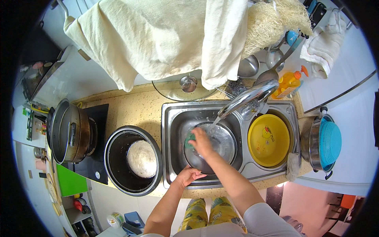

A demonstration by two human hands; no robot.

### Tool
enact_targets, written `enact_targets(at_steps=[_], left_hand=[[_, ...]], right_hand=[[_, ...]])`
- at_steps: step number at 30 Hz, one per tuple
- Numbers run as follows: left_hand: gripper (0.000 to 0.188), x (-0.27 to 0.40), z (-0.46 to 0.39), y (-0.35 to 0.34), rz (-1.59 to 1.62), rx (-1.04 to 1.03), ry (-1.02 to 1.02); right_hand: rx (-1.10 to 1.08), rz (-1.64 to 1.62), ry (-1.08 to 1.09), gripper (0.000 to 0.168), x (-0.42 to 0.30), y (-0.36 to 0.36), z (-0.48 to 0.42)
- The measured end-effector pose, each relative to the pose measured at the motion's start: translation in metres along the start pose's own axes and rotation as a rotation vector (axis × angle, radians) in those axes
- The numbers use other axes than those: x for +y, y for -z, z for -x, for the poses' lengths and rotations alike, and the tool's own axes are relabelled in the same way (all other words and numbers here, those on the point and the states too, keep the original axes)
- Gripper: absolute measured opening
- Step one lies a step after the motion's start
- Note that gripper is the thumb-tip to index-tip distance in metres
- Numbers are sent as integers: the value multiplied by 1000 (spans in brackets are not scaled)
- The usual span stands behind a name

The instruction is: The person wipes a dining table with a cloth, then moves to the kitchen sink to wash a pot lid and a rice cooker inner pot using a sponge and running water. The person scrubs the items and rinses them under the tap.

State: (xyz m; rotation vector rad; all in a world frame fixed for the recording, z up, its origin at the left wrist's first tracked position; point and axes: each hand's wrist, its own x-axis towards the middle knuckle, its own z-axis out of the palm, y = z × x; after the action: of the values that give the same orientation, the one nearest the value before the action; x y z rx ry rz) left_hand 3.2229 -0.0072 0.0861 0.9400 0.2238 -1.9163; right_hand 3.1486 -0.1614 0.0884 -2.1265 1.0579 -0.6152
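A round, shiny vessel or lid [220, 143], wet and partly covered by my forearm, lies in the larger basin of the steel sink [174, 118]. My left hand [189, 176] grips its near rim from the front of the basin. Over its left side, my right hand [201, 142] presses a green scouring pad [189, 139] to the surface. Water runs from the chrome faucet [248, 96] onto the far part of it. In the smaller basin sits a yellow plastic bowl [268, 140] with a printed chick.
Left of the sink stands a dark inner pot [115, 160] with pale residue at its bottom. A large pan [63, 133] sits on the cooktop. Behind are a glass lid [174, 89], hanging cloth [168, 38] and an orange soap bottle [285, 84]. A blue colander [330, 143] rests at right.
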Motion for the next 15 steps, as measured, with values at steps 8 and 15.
enact_targets(at_steps=[8,15], left_hand=[[50,14,21,5,-94,40,48],[54,14,20,16,-29,193,-158]], right_hand=[[8,458,420,37,4,17,-25],[-74,102,-360,32,84,42,-2]])
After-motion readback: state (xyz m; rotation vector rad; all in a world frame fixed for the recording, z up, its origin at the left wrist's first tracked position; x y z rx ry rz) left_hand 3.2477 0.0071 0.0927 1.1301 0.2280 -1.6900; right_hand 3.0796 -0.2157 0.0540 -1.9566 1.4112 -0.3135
